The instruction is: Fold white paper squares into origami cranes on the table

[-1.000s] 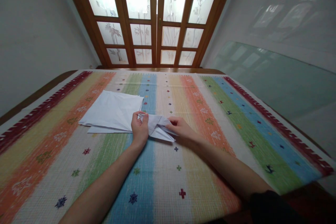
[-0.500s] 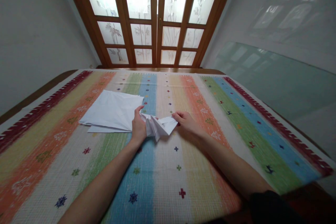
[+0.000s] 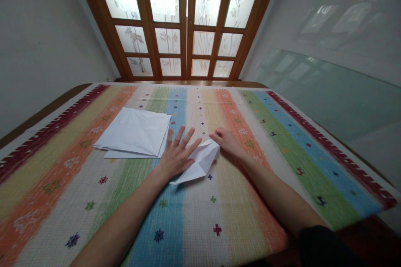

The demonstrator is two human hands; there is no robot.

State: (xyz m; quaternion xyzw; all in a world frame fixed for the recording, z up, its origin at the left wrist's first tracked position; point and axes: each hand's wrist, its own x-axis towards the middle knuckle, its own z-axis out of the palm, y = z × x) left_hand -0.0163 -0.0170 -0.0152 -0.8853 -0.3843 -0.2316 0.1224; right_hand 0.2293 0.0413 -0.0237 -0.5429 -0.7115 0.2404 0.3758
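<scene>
A folded white paper piece lies on the striped tablecloth in the middle of the table. My left hand rests flat on its left part, fingers spread and stretched out. My right hand is at the paper's upper right corner, fingers curled and pinching that corner. A stack of flat white paper sheets lies just left of my left hand, not touched.
The table's far edge meets a wooden door with frosted glass panes. A glass sheet leans along the right wall. Plain grey wall stands on the left.
The folded paper has been turned and laid down flatter, its point now toward me. My left hand has opened from a grip to a flat spread palm on it; my right hand shifted slightly right.
</scene>
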